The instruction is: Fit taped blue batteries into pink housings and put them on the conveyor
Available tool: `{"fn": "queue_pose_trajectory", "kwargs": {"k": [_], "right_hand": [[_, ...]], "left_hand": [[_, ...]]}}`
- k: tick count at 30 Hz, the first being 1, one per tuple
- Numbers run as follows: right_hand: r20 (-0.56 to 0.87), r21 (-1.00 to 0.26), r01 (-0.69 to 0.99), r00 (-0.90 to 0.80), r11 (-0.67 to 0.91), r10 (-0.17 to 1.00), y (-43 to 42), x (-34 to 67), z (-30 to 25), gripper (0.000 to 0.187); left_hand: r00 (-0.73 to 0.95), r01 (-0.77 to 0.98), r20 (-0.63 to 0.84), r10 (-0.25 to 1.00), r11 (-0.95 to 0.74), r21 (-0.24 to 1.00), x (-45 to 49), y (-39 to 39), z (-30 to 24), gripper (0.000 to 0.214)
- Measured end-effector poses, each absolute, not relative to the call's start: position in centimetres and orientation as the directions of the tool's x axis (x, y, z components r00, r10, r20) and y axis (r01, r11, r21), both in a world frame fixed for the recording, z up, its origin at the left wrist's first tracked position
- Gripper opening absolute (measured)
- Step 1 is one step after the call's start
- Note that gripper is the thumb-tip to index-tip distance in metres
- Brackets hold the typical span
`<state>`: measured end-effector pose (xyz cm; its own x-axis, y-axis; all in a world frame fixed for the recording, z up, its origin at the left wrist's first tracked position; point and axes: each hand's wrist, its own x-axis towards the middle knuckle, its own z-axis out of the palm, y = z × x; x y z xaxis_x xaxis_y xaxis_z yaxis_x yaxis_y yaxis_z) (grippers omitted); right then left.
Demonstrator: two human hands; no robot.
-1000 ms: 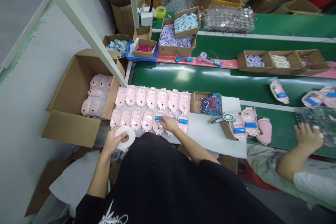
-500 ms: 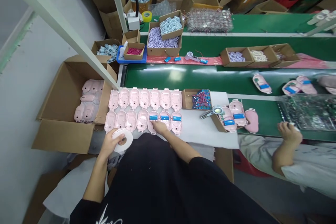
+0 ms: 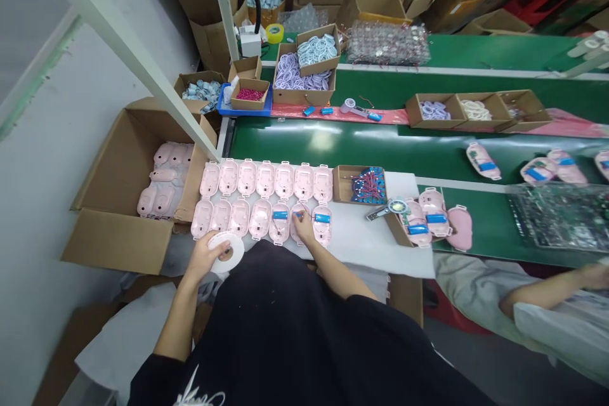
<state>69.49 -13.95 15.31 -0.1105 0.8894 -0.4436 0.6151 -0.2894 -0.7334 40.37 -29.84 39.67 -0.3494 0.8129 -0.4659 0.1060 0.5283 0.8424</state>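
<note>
Blue battery (image 3: 299,213) sits in the near-row pink shell (image 3: 294,232), second from right; likely light, rigid: grip its sides. Right hand (image 3: 304,226) touches it, finger closure indeterminable; left hand's (image 3: 202,257) fingers clasp the white tape roll (image 3: 234,259).

Looked bright and fairly even over the pink shells (image 3: 261,217), with a soft white glare on the green belt (image 3: 323,139), as if from overhead. Dimmed toward the floor (image 3: 490,361) and sank almost to flat black in the shirt (image 3: 304,336). Showed wide-angle stretching toward the edges, soft fine detail and a blurred co-worker's hand (image 3: 597,275) at far right.
</note>
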Motion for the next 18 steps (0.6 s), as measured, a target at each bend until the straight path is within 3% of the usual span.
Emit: {"fn": "queue_pose_trajectory", "kwargs": {"k": [4,10,14,18], "right_hand": [[-0.542,-0.496,0.855,-0.165,-0.155,0.824,-12.0,69.0,16.3,0.037],[-0.691,-0.252,0.965,-0.122,-0.079,0.713,-9.7,67.3,17.4,0.04],[-0.712,-0.236,0.967,-0.106,-0.095,0.694,-8.7,67.1,18.1,0.041],[-0.649,-0.342,0.926,-0.109,-0.162,0.753,-9.6,70.1,18.5,0.04]], "left_hand": [[-0.355,0.087,-0.461,0.813,0.52,0.85,40.5,-30.0,39.4,0.04],[-0.381,0.106,-0.472,0.795,0.544,0.832,40.7,-30.1,39.8,0.039],[-0.417,0.102,-0.446,0.792,0.529,0.843,40.6,-30.0,39.4,0.041],[-0.452,0.031,-0.406,0.794,0.469,0.883,40.7,-30.1,39.5,0.043]]}}
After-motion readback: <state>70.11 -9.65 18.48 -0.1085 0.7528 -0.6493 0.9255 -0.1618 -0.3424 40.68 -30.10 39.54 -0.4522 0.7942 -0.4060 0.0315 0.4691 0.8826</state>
